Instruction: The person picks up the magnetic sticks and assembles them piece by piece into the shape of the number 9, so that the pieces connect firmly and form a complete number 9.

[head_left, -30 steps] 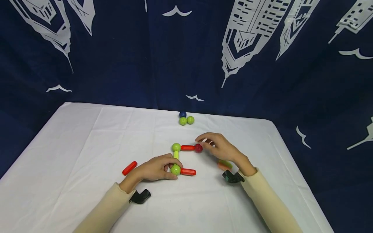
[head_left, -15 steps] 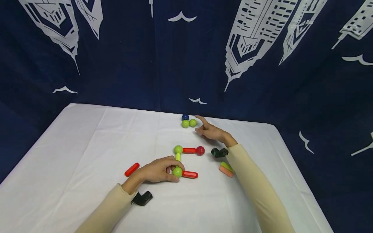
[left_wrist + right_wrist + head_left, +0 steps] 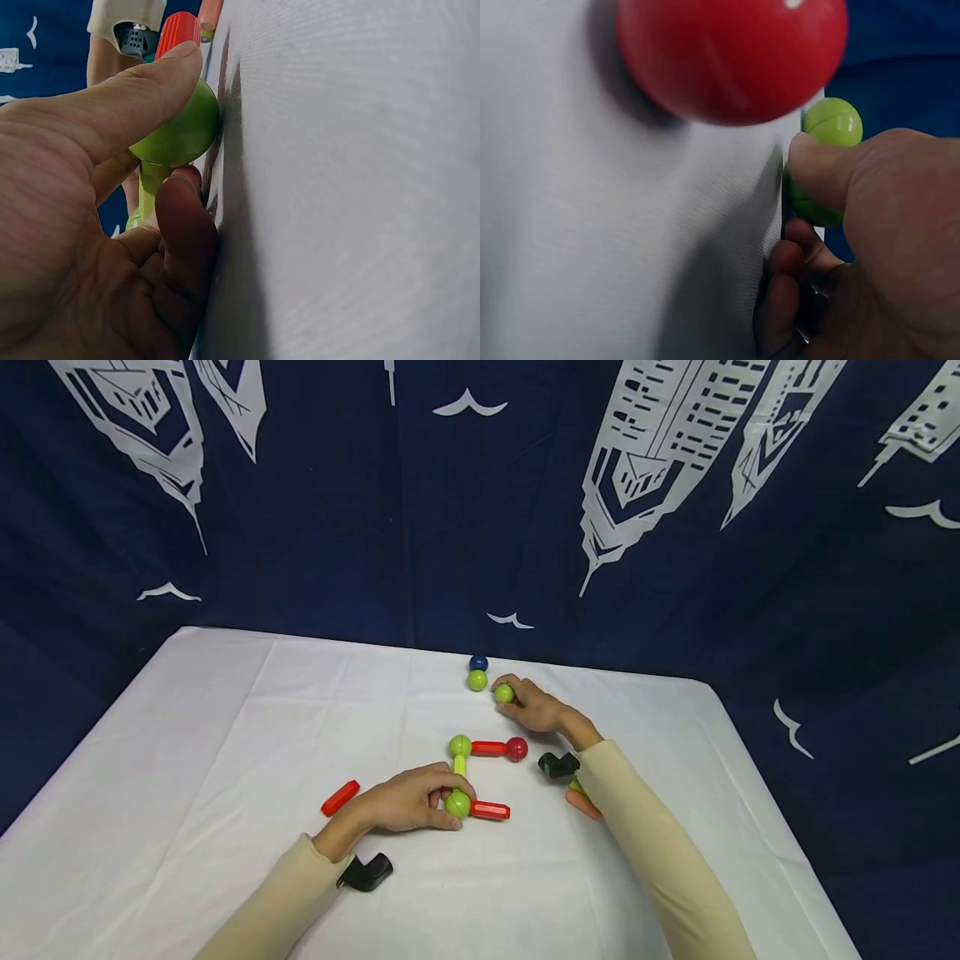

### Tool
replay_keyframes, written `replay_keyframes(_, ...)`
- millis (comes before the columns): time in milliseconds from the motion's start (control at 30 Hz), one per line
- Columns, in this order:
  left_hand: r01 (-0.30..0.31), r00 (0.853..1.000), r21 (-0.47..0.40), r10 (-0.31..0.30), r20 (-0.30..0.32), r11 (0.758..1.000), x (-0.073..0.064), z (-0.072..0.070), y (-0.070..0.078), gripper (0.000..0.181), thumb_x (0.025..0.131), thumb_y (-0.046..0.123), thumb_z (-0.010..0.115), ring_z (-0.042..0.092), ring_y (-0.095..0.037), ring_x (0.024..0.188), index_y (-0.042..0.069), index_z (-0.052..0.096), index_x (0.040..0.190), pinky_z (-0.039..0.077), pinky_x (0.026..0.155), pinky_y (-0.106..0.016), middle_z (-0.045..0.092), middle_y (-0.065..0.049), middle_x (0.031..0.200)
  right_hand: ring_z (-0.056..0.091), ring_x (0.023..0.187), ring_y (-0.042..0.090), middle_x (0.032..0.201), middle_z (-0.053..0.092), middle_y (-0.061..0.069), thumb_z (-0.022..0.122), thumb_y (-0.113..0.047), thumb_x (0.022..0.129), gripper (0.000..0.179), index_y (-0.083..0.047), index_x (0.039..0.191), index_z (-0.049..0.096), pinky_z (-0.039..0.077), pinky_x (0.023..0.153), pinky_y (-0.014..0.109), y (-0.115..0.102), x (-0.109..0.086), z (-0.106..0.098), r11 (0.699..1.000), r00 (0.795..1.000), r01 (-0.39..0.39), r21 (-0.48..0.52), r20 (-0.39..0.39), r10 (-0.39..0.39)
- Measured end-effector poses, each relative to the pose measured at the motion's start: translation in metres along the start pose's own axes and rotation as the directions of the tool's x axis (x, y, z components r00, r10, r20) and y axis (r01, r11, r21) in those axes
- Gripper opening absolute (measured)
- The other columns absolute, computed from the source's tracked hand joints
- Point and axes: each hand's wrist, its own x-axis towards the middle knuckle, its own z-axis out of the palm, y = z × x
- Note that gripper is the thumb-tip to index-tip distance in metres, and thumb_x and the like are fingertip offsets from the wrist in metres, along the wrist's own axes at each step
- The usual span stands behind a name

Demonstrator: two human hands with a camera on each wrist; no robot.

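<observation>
My left hand point(image 3: 411, 797) grips the near green ball point(image 3: 457, 804) of a joined figure, its thumb lying over the ball in the left wrist view. From that ball a red stick point(image 3: 491, 811) points right. A light-green stick point(image 3: 459, 766) links it to the far green ball point(image 3: 460, 746), where another red stick point(image 3: 489, 748) runs to a red ball point(image 3: 517, 748). At the back, my right hand point(image 3: 536, 706) pinches a loose green ball point(image 3: 504, 693) between thumb and fingers. In the right wrist view this ball point(image 3: 815, 202) is partly hidden by the thumb.
Left of the held green ball sit a blue ball point(image 3: 478, 663) and another green ball point(image 3: 477, 681) near the table's back edge. A loose red stick point(image 3: 341, 797) lies beside my left wrist. An orange stick point(image 3: 583, 804) and a light-green one point(image 3: 576, 786) lie partly under my right forearm.
My right hand has left the red ball, reached to the back and taken hold of the right-hand green ball, drawing it slightly toward me. The left hand has stayed on the figure.
</observation>
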Motion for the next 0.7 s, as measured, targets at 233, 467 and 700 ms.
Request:
replay_keyframes(233,-0.008,1.000,0.004,0.008,-0.003,1.000,0.001,0.001,0.001,0.030,0.087,0.027,0.080,0.050,-0.009,0.076,0.025,0.069,0.114,0.040,0.066,-0.022,0.050,0.003,0.091,0.047,0.107,0.028,0.116,0.047,0.014,0.050,-0.026,0.106,0.038,-0.014,0.139,0.036,0.039,0.099,0.043,0.001,-0.003,-0.001,1.000,0.999,-0.030,0.005,-0.027,0.031)
replay_keyframes(467,0.012,1.000,0.007,-0.012,-0.006,1.000,0.001,0.002,0.003,0.030,0.086,0.028,0.080,0.050,-0.010,0.077,0.028,0.069,0.114,0.040,0.067,-0.022,0.050,0.004,0.092,0.049,0.098,0.028,0.104,0.048,0.013,0.053,-0.028,0.105,0.037,-0.012,0.132,0.034,0.037,0.091,0.041,0.008,-0.014,-0.006,0.996,0.996,-0.037,0.085,-0.081,0.044)
replay_keyframes(700,0.009,1.000,0.021,-0.009,-0.008,1.000,0.001,0.001,0.002,0.030,0.086,0.028,0.080,0.050,-0.008,0.076,0.028,0.069,0.113,0.040,0.067,-0.021,0.051,0.004,0.091,0.049,0.078,0.023,0.085,0.046,0.007,0.045,-0.028,0.108,0.024,-0.013,0.126,0.042,0.038,0.074,0.036,0.006,-0.039,-0.003,0.998,0.981,0.057,0.004,-0.188,-0.055)
